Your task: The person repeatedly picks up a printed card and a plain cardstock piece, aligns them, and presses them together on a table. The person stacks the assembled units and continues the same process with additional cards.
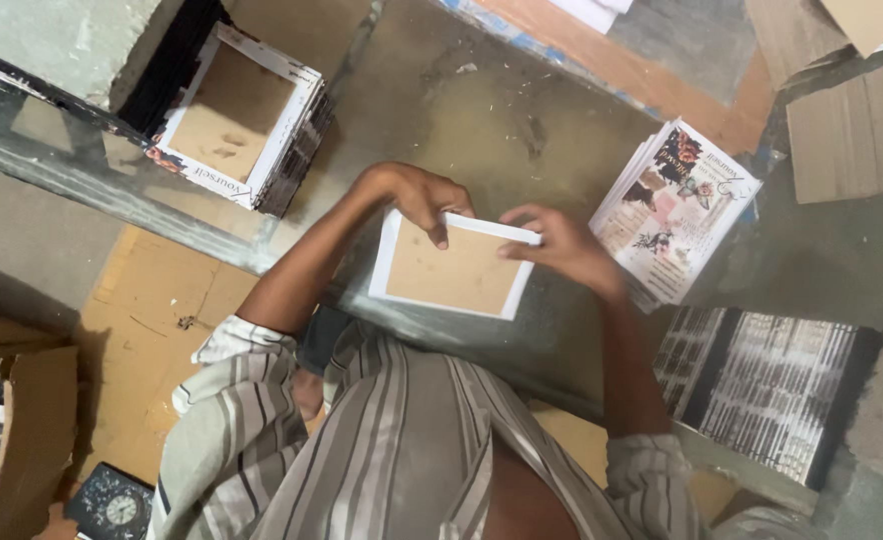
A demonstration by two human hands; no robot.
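Observation:
A flat brown board with a white border (pixel 457 272) lies on the grey work surface in front of me. My left hand (pixel 420 197) grips its top-left edge, fingers curled over the white border. My right hand (pixel 562 246) pinches the top-right corner of the same board. Both forearms reach out from striped sleeves at the bottom of the view.
A stack of similar white-bordered brown boards (pixel 237 115) sits at the upper left. Printed floral sheets (pixel 677 210) are stacked right of my hands, with a dark printed stack (pixel 762 385) below them. Cardboard pieces (pixel 852 120) lie at the upper right, and a cardboard box (pixel 32 440) at the lower left.

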